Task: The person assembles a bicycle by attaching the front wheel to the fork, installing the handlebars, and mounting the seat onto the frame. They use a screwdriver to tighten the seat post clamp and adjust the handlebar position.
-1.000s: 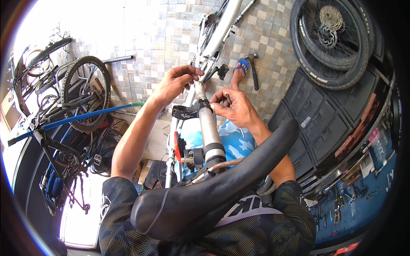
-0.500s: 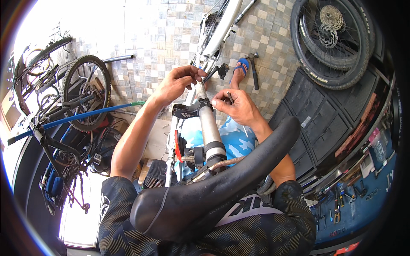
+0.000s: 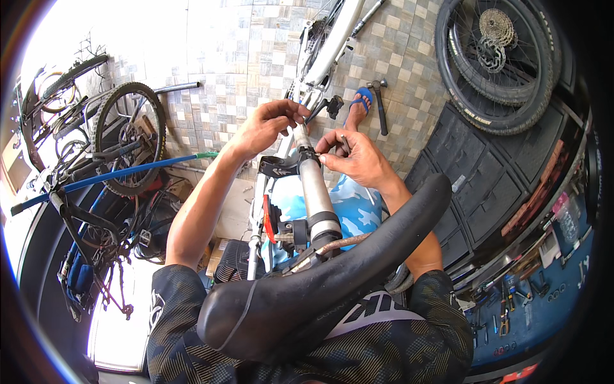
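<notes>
In front of me stands a bicycle with a black saddle [image 3: 320,285] near my chest and a silver seatpost [image 3: 314,192] running away from it. A black clamp collar [image 3: 307,155] rings the far end of the post. My left hand [image 3: 272,128] is closed in a pinch beside the frame beyond the collar; what its fingertips hold is hidden. My right hand [image 3: 361,160] grips a thin metal rod [image 3: 346,144], a tool whose kind I cannot make out. Its thumb and fingertips are at the collar's right side. A black strap-like part [image 3: 279,166] juts left from the collar.
A hammer [image 3: 380,105] lies on the tiled floor by my sandalled foot [image 3: 359,105]. Wheels [image 3: 495,64] lean at the right above black drawers [image 3: 467,173]. Tools sit on a blue surface [image 3: 531,320]. Other bicycles [image 3: 96,166] crowd the left.
My right thumb and fingertips have shifted slightly at the collar. The saddle and post have swung a little to the right. My left hand stays nearly in place.
</notes>
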The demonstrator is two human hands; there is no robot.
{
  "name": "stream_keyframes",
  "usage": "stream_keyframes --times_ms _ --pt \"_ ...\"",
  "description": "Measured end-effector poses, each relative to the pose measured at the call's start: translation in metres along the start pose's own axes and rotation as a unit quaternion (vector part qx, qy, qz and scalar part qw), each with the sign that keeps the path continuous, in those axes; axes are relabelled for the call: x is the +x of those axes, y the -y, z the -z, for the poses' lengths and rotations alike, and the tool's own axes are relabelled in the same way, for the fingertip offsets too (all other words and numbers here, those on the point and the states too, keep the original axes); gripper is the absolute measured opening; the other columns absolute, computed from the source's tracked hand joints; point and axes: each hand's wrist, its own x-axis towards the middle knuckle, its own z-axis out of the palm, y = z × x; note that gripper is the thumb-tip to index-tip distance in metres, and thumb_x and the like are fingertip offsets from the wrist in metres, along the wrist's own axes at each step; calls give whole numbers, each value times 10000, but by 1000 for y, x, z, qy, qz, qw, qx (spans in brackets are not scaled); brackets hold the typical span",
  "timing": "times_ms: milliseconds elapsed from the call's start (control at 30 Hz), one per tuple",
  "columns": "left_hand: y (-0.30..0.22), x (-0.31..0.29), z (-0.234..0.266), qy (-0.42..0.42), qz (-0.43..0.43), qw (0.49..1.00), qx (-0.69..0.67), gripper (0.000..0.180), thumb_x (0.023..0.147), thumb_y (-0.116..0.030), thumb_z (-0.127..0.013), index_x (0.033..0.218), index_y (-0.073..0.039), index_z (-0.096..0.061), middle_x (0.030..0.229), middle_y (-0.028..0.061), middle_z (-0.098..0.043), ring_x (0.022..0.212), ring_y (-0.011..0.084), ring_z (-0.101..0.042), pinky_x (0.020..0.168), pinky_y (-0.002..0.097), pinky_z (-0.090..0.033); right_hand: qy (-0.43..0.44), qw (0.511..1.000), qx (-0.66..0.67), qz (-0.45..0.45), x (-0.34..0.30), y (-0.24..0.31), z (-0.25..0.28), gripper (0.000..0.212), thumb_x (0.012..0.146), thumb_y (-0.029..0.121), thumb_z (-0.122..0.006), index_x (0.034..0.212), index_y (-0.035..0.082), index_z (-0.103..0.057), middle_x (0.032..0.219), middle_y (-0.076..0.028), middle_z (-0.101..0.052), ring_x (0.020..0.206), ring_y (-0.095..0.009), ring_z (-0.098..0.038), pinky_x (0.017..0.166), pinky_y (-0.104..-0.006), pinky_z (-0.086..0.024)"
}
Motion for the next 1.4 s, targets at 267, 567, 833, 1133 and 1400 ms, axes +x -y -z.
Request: stream_keyframes --times_ms 267,567,833,1133,1400 --pt "-2 -1 -1 40 -18 999 -28 469 848 117 -432 1225 -6 -683 1141 58 -709 1046 136 -648 921 314 -538 -5 999 -37 -18 -3 2 2 175 957 121 -740 1071 -10 -729 895 20 -657 748 -20 -572 679 -198 -481" --pt "-2 -2 2 66 -36 992 -105 431 902 155 -468 1270 15 -642 1223 114 -711 1156 191 -677 989 357 -559 -11 998 -55 -4 -3 9 1 186 924 120 -776 1045 -14 -733 977 13 -618 715 -25 -542 669 -199 -472" --pt "-4 -4 0 69 -49 987 -134 435 906 154 -469 1295 29 -618 1321 154 -676 1251 240 -658 1096 401 -528 -12 997 -72 -25 -4 9 0 190 928 136 -774 1047 -6 -732 946 1 -629 704 -30 -537 647 -210 -464" --pt "-9 -4 -1 56 -44 986 -153 401 923 141 -479 1285 37 -617 1361 187 -659 1281 263 -648 1115 416 -521 -13 996 -86 -34 -5 16 -1 178 925 118 -756 1052 -4 -728 1062 -10 -621 708 -25 -527 658 -204 -464" --pt "-5 -4 0 59 -36 985 -158 294 998 48 -559 1284 39 -626 1313 183 -679 1231 270 -680 1087 424 -543 -9 999 -40 -35 -2 3 -1 152 941 118 -732 1021 -11 -724 1307 -71 -529 715 -26 -535 671 -212 -483"
